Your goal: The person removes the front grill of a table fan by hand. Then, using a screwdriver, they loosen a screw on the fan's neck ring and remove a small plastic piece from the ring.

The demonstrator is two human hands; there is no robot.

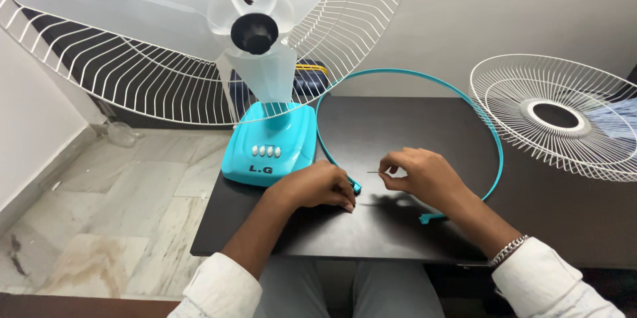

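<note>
My left hand [317, 187] rests curled on the dark table [371, 238], fingertips pressing one end of a teal plastic ring [411, 76] near the fan base. My right hand [419, 176] pinches a thin small metal screw [372, 172] between thumb and forefinger, its tip pointing left toward the ring's end by my left hand. The ring loops across the table; its other open end lies just below my right wrist. The teal fan base [271, 145] with white buttons stands left of my hands, carrying translucent blades [255, 33] and the white wire rear guard [133, 72].
A loose white wire front guard [557, 116] lies at the table's right side. The table's left edge drops to a marble floor [119, 212]. A pale wall stands behind. My lap is under the front edge.
</note>
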